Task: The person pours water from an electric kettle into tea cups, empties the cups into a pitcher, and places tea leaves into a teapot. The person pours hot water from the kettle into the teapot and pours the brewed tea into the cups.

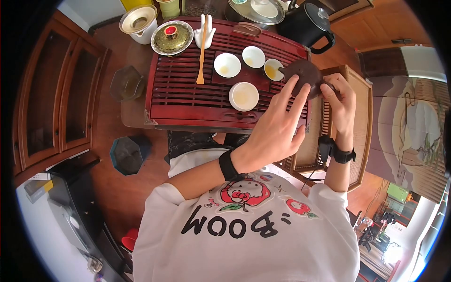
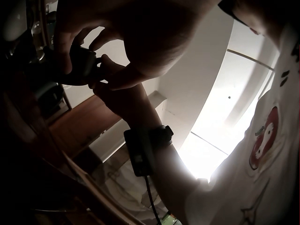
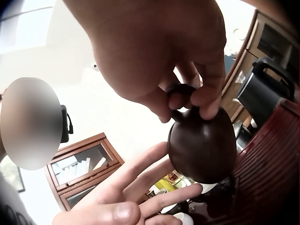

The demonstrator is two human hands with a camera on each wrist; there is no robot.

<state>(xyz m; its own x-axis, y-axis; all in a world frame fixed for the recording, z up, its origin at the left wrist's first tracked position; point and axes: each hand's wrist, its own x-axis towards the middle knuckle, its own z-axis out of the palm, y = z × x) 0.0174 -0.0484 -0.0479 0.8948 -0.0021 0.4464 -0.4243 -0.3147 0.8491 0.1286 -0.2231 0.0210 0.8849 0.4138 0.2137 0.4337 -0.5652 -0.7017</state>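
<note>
Both hands held out together, the left hand (image 1: 275,131) with fingers stretched and the right hand (image 1: 342,103) in a curled pinch.

The left forearm (image 1: 199,181) slants across the front of the body, its hand showing its back to the head view, index and middle fingers (image 1: 287,91) reaching forward, slightly apart, the left thumb (image 1: 298,137) out to the side. The right forearm (image 1: 337,175) reaches forward more directly; the right thumb (image 1: 329,92) opposes bent fingers, close beside the left fingertips.
</note>
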